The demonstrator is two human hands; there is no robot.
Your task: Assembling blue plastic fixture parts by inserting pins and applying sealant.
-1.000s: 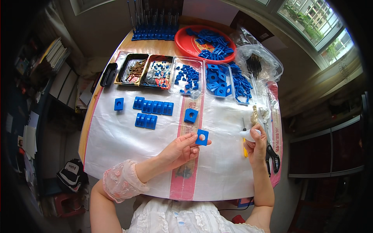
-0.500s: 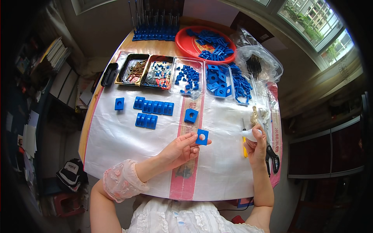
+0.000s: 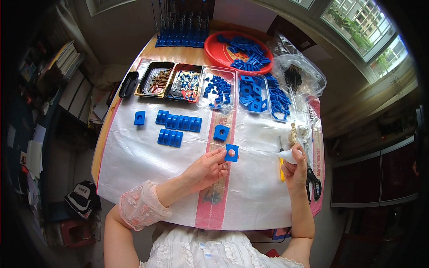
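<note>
My left hand (image 3: 206,169) pinches a blue square plastic plate with a round hole (image 3: 231,153) by its left edge, above the white sheet (image 3: 134,178). Closed around a small white thing that tapers to a point on its left (image 3: 289,156) is my right hand (image 3: 296,172); it looks like a squeeze bottle, mostly covered by the fingers. Just left of that hand lies a yellow-handled screwdriver (image 3: 282,171). Another blue holed piece (image 3: 221,132) rests beyond the held plate, and one more blue holed piece (image 3: 139,118) sits farther left. Between them stand rows of ribbed blue blocks (image 3: 183,123).
Along the back are trays of brown screws (image 3: 161,81), small nuts (image 3: 184,85) and blue parts (image 3: 217,89). Behind them stand a red basin (image 3: 215,56) and a blue rack with springs (image 3: 184,39). Black-handled scissors (image 3: 314,184) lie by the right edge.
The blue plate in my left hand has risen slightly, away from me. My right hand keeps its grip on the white thing, whose tip has shifted a little. The view has shifted slightly.
</note>
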